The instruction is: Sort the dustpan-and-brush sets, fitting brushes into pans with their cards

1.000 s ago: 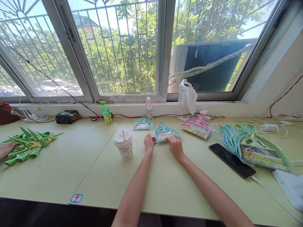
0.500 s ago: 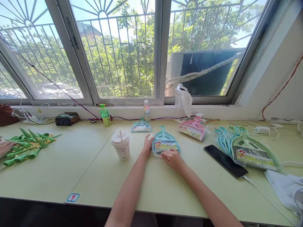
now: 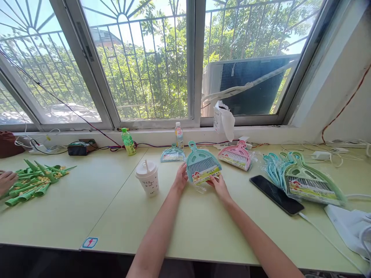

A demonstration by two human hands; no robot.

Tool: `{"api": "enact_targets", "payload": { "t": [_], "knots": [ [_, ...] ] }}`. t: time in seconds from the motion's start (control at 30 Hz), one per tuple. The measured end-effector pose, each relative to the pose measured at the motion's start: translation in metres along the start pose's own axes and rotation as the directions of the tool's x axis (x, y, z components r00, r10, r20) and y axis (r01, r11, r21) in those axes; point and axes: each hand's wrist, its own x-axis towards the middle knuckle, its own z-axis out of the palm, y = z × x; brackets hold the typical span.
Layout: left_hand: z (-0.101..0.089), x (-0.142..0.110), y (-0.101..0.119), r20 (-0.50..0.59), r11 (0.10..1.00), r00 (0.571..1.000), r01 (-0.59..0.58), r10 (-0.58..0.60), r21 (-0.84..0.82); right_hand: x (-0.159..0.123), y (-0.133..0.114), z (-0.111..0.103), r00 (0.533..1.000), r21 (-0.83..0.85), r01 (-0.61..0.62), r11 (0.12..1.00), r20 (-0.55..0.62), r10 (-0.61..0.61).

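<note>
A small teal dustpan-and-brush set (image 3: 202, 164) in clear wrap is tilted up off the table, handle away from me. My left hand (image 3: 181, 178) grips its left edge and my right hand (image 3: 219, 184) holds its lower right corner. A second teal set (image 3: 173, 153) lies flat behind it, and a pink set (image 3: 236, 155) lies to its right. A stack of several teal and green sets (image 3: 304, 179) rests at the right.
A white lidded cup (image 3: 147, 182) stands left of my hands. Two bottles (image 3: 128, 141) stand by the window sill. A black phone (image 3: 275, 194) with a cable lies at the right. Green cone pieces (image 3: 31, 181) and another person's hand (image 3: 6, 180) are at far left.
The teal set was lying flat on the table; both hands have lifted and tilted it upright. The camera view shifted slightly.
</note>
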Motion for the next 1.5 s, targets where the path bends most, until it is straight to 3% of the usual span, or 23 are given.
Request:
{"api": "enact_targets", "payload": {
  "t": [0.13, 0.23, 0.33, 0.53, 0.7, 0.8, 0.93, 1.13, 1.23, 1.37, 1.5],
  "knots": [
    [0.001, -0.006, 0.003, 0.153, 0.999, 0.987, 0.045, -0.046, 0.009, 0.002, -0.004, -0.003, 0.995, 0.078, 0.018, 0.997, -0.102, -0.01],
    [0.0, -0.006, 0.001, 0.281, 0.99, 0.949, 0.123, -0.139, 0.075, 0.003, -0.009, -0.005, 0.983, 0.097, 0.042, 0.994, -0.18, -0.024],
    [0.0, -0.003, -0.001, 0.311, 0.985, 0.937, 0.127, -0.157, 0.117, 0.005, -0.016, -0.009, 0.972, 0.094, 0.067, 0.993, -0.229, -0.044],
    [-0.002, 0.004, -0.008, 0.145, 0.986, 0.982, 0.106, -0.125, 0.129, 0.009, -0.026, -0.018, 0.992, 0.123, 0.043, 0.992, -0.126, -0.027],
    [-0.006, 0.012, -0.013, -0.009, 0.997, 0.997, 0.073, -0.073, 0.005, 0.013, -0.026, -0.025, 0.998, 0.139, -0.008, 0.99, -0.065, 0.017],
    [-0.014, 0.017, -0.009, -0.132, 0.991, 0.991, -0.007, -0.012, -0.137, 0.015, -0.026, -0.031, 0.998, 0.154, -0.026, 0.988, -0.056, 0.035],
    [-0.029, 0.022, 0.002, -0.291, 0.975, 0.957, -0.078, 0.014, -0.208, 0.018, -0.026, -0.04, 0.986, 0.203, 0.006, 0.979, -0.162, 0.028],
    [-0.03, 0.023, 0.001, -0.18, 0.988, 0.976, 0.138, -0.124, 0.066, 0.021, -0.026, -0.051, 0.966, 0.267, 0.07, 0.961, -0.259, 0.002],
    [-0.024, 0.022, -0.005, -0.191, 0.97, 0.971, 0.179, -0.146, 0.164, 0.022, -0.027, -0.053, 0.965, 0.247, 0.076, 0.966, -0.264, -0.008],
    [-0.024, 0.022, -0.001, -0.214, 0.979, 0.973, 0.122, -0.085, 0.166, 0.021, -0.029, -0.054, 0.964, 0.235, 0.084, 0.968, -0.265, -0.019],
    [-0.029, 0.022, 0.008, -0.238, 0.995, 0.968, -0.09, 0.075, -0.051, 0.02, -0.031, -0.052, 0.967, 0.243, 0.091, 0.966, -0.254, -0.027]
  ]
}}
